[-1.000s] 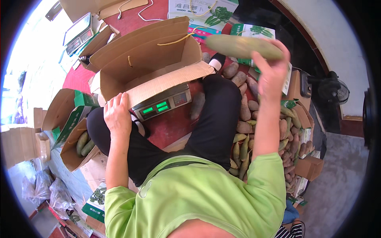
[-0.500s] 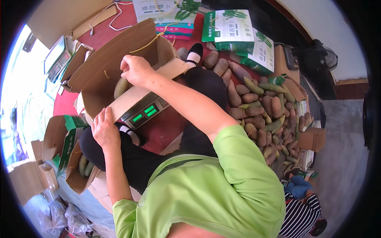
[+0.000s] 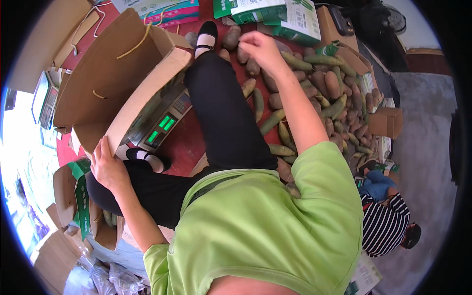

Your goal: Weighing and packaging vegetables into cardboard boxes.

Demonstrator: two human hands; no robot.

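Note:
My left hand (image 3: 109, 164) grips the near flap of an open cardboard box (image 3: 93, 83), fingers over its edge. The box has yellow rope handles and rests on a digital scale (image 3: 162, 125) with lit green digits. The flap and wall hide the inside bottom of the box. My right hand (image 3: 263, 51) reaches out past my knee, over the near edge of a heap of radishes (image 3: 332, 86). Its fingers are stretched, with the tips beside a reddish-brown radish (image 3: 242, 55); no radish is seen lifted in it.
Green-and-white cartons (image 3: 290, 19) stand beyond the heap. At lower left, an open carton (image 3: 105, 231) holds green radishes. A second scale (image 3: 45, 101) sits at far left. A person in a striped top (image 3: 386, 223) crouches at lower right, beside the grey floor (image 3: 423, 128).
My right hand has left the box and swung right to the radish heap. My view has shifted, and the radish seen in the box is now hidden. My left hand stays on the flap.

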